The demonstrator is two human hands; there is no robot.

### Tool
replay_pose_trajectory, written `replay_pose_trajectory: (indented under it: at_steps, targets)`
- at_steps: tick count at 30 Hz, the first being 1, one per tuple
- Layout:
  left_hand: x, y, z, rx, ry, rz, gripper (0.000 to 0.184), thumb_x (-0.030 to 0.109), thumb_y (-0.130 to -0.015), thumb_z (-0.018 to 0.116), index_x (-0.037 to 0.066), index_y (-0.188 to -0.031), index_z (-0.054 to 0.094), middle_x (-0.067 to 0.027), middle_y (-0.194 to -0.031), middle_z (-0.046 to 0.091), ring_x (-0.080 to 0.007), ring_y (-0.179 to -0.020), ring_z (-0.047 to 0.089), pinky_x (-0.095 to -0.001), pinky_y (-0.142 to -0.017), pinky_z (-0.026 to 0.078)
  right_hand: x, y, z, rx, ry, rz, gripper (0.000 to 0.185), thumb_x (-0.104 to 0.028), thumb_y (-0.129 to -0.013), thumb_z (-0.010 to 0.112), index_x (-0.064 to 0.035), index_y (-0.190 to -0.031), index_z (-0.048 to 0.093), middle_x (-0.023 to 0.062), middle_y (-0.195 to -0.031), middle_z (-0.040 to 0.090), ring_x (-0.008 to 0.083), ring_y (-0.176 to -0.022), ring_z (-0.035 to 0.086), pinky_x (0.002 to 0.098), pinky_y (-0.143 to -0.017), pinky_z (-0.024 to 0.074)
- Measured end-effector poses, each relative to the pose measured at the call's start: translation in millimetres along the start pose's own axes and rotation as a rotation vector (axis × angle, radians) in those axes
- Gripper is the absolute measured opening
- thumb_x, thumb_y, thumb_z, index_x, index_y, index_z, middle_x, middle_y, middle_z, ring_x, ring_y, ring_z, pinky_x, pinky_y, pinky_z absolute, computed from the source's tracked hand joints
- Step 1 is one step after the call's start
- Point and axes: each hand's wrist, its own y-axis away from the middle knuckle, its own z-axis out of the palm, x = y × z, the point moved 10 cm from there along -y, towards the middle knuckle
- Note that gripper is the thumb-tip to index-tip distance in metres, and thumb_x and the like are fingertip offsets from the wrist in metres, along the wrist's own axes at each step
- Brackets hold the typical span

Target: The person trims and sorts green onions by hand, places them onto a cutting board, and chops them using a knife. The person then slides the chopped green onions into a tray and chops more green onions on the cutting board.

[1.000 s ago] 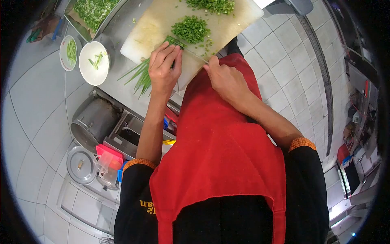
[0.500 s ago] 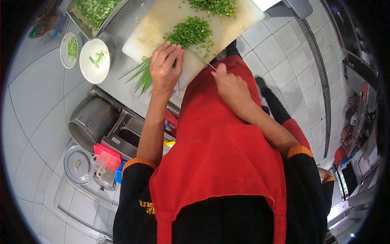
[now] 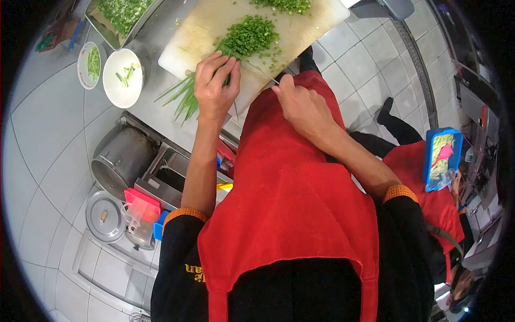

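Observation:
My left hand (image 3: pixel 214 86) presses a bunch of green onions (image 3: pixel 185 97) onto the white cutting board (image 3: pixel 188 40), fingers curled over the stalks. The long green ends stick out to its left, past the board's edge. My right hand (image 3: pixel 306 107) is closed round the handle of a knife (image 3: pixel 276 81); the fist hides most of the handle, and the thin blade points toward my left fingertips. Just beyond those fingers lies a heap of chopped green onion (image 3: pixel 249 36). A second chopped pile (image 3: pixel 287 4) sits farther back on the board.
Left of the board are a white bowl (image 3: pixel 123 91) with a few green pieces, a smaller bowl (image 3: pixel 88 70) of green strips and a metal tray (image 3: pixel 115 40) of chopped greens. A large pot (image 3: pixel 120 166) stands lower left. At right, a co-worker carries a blue container (image 3: pixel 428 161).
The co-worker at right has come farther into view, now with a blue container holding pale food and a pink scoop. My hands stay at nearly the same place on the board.

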Motion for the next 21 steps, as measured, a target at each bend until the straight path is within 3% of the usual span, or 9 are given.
replay_pose_trajectory:
  at_steps: [3,13,16,18,21]
  targets:
    - [-0.7,0.7,0.5,0.004,0.015,-0.001,0.023,-0.002,-0.068,0.081,0.007,-0.087,0.073,-0.0058,-0.091,0.067,-0.0262,-0.093,0.066,-0.0357,-0.080,0.055,-2.0,-8.2,1.8,-0.063,0.030,0.046,0.031,-0.031,-0.102,0.045,-0.0011,-0.094,0.044,0.0224,-0.063,0.064,0.0419,-0.062,0.067,0.0525,-0.052,0.0545]
    - [-3.5,2.2,5.3,0.001,0.006,-0.010,0.023,-0.002,-0.068,0.082,0.006,-0.087,0.073,-0.0052,-0.090,0.067,-0.0258,-0.090,0.067,-0.0357,-0.080,0.055,-15.5,-29.5,9.8,0.067,0.001,0.019,0.030,-0.030,-0.102,0.045,-0.0008,-0.095,0.043,0.0234,-0.065,0.064,0.0437,-0.061,0.065,0.0542,-0.051,0.0519]
    - [-2.0,-0.1,2.3,-0.003,0.000,-0.003,0.024,-0.002,-0.067,0.082,0.007,-0.088,0.073,-0.0049,-0.090,0.067,-0.0253,-0.090,0.067,-0.0358,-0.079,0.055,2.7,-3.4,9.3,0.044,0.024,0.075,0.030,-0.031,-0.101,0.046,-0.0025,-0.092,0.044,0.0214,-0.068,0.066,0.0411,-0.063,0.068,0.0518,-0.053,0.0547]
    - [-2.0,0.4,3.3,-0.009,-0.015,-0.008,0.024,-0.002,-0.067,0.083,0.008,-0.087,0.073,-0.0046,-0.090,0.066,-0.0252,-0.091,0.066,-0.0353,-0.079,0.055,24.6,12.6,19.4,-0.107,0.077,0.142,0.030,-0.032,-0.102,0.044,-0.0033,-0.093,0.044,0.0229,-0.066,0.064,0.0425,-0.062,0.067,0.0540,-0.052,0.0531]
    - [-2.1,0.4,1.0,0.008,-0.006,-0.016,0.024,-0.002,-0.067,0.083,0.008,-0.086,0.072,-0.0042,-0.090,0.066,-0.0255,-0.091,0.066,-0.0347,-0.079,0.055,33.7,27.2,14.7,-0.110,0.077,0.124,0.030,-0.033,-0.103,0.043,-0.0038,-0.094,0.043,0.0238,-0.064,0.063,0.0444,-0.061,0.065,0.0557,-0.051,0.0518]
